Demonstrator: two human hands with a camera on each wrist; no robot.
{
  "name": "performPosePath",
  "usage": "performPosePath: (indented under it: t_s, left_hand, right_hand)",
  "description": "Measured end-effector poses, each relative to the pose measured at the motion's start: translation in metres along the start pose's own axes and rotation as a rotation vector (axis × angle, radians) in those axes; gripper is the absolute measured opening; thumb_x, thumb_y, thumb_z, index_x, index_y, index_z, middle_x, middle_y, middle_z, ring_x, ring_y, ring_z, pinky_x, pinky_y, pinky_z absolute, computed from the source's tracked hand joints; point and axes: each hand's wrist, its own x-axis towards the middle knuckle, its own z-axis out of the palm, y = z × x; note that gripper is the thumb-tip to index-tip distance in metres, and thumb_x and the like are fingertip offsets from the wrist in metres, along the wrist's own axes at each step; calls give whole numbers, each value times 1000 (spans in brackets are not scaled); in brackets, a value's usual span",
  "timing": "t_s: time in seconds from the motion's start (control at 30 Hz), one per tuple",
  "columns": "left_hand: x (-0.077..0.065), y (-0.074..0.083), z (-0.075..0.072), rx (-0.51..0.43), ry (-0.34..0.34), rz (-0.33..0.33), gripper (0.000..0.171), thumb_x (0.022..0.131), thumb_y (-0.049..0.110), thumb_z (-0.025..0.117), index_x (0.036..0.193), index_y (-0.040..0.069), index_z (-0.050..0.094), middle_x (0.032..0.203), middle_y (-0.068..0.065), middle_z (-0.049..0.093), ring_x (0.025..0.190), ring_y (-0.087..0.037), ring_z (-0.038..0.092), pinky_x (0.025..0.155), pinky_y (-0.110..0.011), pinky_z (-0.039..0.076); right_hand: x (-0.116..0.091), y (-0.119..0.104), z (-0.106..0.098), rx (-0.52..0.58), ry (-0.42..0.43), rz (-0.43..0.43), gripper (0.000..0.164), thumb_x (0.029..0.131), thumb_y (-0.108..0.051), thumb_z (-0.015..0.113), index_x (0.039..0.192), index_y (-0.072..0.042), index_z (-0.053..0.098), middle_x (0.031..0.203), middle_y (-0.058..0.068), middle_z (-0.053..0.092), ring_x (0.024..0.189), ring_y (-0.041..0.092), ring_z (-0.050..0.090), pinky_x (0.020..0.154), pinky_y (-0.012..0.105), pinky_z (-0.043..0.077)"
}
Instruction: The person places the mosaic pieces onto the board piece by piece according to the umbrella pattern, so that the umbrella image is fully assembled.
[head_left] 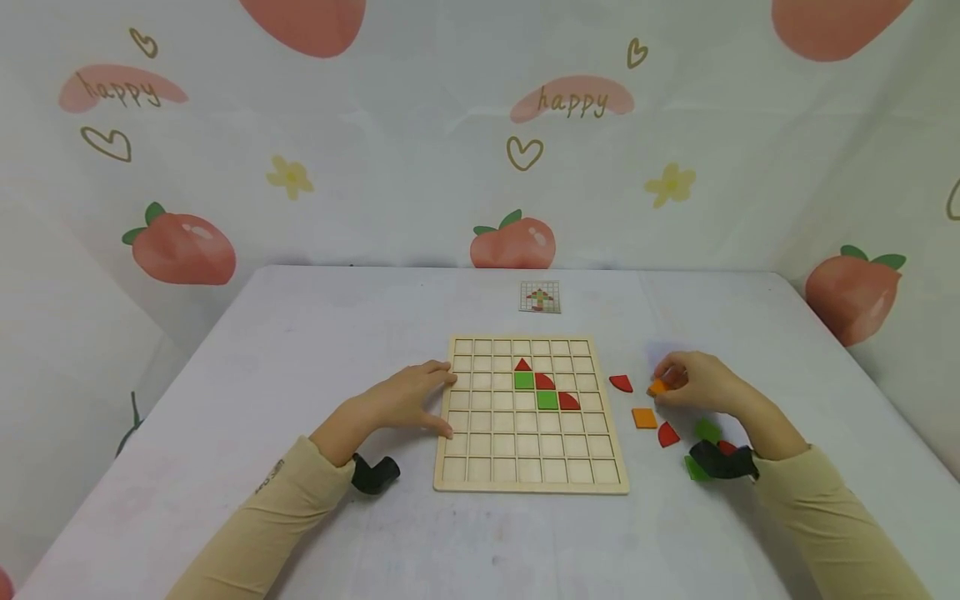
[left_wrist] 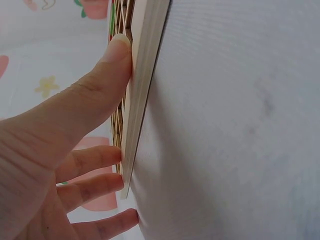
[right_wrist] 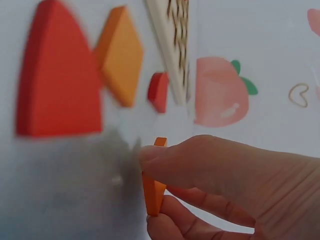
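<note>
A wooden grid board point(head_left: 495, 446) lies mid-table. Set in its cells are a red triangle point(head_left: 522, 365), two green squares point(head_left: 523, 381) and two red quarter-circle tiles point(head_left: 569, 402). At the board's left edge rests my left hand point(head_left: 397, 398), thumb and fingers spread along the rim. Right of the board, my right hand point(head_left: 697, 382) pinches an orange tile point(right_wrist: 155, 192) between thumb and fingers, close over the table. Near that hand lie an orange square point(head_left: 644, 418), a red quarter-circle tile point(head_left: 621, 383) and another red one point(head_left: 668, 435).
Green tiles point(head_left: 707, 430) and a red tile point(head_left: 727, 447) lie under the right wrist, partly hidden by its black wrist strap point(head_left: 723, 461). A small pattern card point(head_left: 540, 297) lies behind the board. A printed cloth point(head_left: 405, 167) hangs behind the table.
</note>
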Motion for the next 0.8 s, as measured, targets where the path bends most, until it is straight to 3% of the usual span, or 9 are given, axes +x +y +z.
performPosePath:
  t_s: [0.23, 0.53, 0.8]
  left_hand:
    - [1, -1, 1, -1, -2, -2, 79, 74, 46, 75, 135, 3, 46, 149, -19, 34, 137, -38, 33, 112, -50, 30]
    - [1, -1, 0, -3, 10, 31, 79, 74, 45, 75, 134, 1, 46, 146, -20, 37, 135, -37, 37, 111, -50, 32]
    - [2, -2, 1, -8, 0, 17, 81, 74, 46, 74, 135, 1, 46, 148, -20, 35, 135, -37, 36, 111, -50, 32]
  right_hand:
    - [4, -24, -1, -2, 52, -92, 26, 77, -15, 73, 95, -1, 62, 85, 10, 64, 78, 19, 56, 69, 29, 50]
    - [8, -53, 8, 11, 40, -178, 24, 77, -12, 72, 97, -1, 62, 86, 7, 63, 81, 19, 54, 73, 31, 50]
    - [12, -73, 17, 22, 17, -228, 22, 78, -10, 73, 96, -1, 63, 82, 5, 60, 78, 17, 51, 66, 22, 45]
